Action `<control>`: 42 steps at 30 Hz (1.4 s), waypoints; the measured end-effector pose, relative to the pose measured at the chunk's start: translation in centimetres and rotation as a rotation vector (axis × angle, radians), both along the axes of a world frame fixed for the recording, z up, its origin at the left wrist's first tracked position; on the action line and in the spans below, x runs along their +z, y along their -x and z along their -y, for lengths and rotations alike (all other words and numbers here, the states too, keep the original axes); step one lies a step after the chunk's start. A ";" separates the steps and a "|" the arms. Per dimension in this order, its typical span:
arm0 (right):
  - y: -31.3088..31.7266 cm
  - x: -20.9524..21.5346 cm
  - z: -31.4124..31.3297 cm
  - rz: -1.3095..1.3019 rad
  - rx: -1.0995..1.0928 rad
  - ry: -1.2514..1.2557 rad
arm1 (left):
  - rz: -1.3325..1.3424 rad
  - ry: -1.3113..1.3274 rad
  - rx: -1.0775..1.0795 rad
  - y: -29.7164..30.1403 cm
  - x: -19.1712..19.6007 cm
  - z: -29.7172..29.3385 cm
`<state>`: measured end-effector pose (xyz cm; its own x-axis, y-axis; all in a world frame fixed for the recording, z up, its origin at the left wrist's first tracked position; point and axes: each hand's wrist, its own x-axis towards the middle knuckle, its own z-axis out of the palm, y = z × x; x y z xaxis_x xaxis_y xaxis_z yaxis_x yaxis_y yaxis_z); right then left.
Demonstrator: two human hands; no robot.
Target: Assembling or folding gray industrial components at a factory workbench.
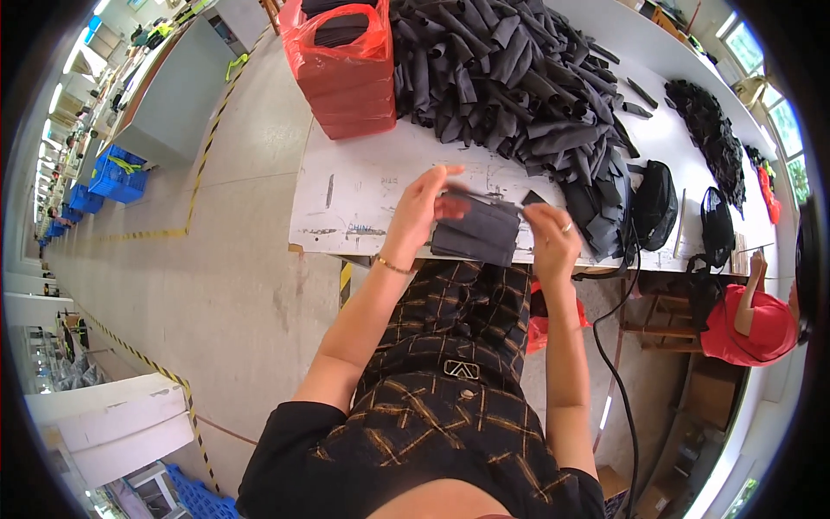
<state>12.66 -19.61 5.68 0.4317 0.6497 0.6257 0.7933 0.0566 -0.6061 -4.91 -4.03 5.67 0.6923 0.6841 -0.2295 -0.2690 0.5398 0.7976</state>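
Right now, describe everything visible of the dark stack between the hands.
The dark stack looks like thin charcoal fabric, flat and roughly rectangular, with layered edges showing at left. It lies slightly askew at the near edge of the white table. The right hand is at its far right corner; the blurred left hand is by its far left corner, contact unclear.

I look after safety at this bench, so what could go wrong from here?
The stack of dark fabric pieces sits at the near edge of the white table, so a nudge from the left hand or right hand might knock some off. Pieces from the loose heap close by might slide into it. The black cable hangs beside the right forearm and could get snagged.
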 end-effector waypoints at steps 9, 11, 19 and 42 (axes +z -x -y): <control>2.9 -4.5 2.2 -0.500 0.112 0.055 | 0.002 -0.308 0.036 2.1 -3.5 2.2; 3.3 -3.9 1.9 -0.978 0.140 0.051 | 0.028 -0.298 0.033 2.1 -3.3 2.0; 1.6 -3.8 1.4 -1.344 0.181 0.041 | 0.034 -0.495 -0.052 2.0 -2.4 0.9; 6.4 -2.7 0.3 -1.337 0.158 -0.072 | 0.020 0.124 0.116 0.1 -2.4 5.5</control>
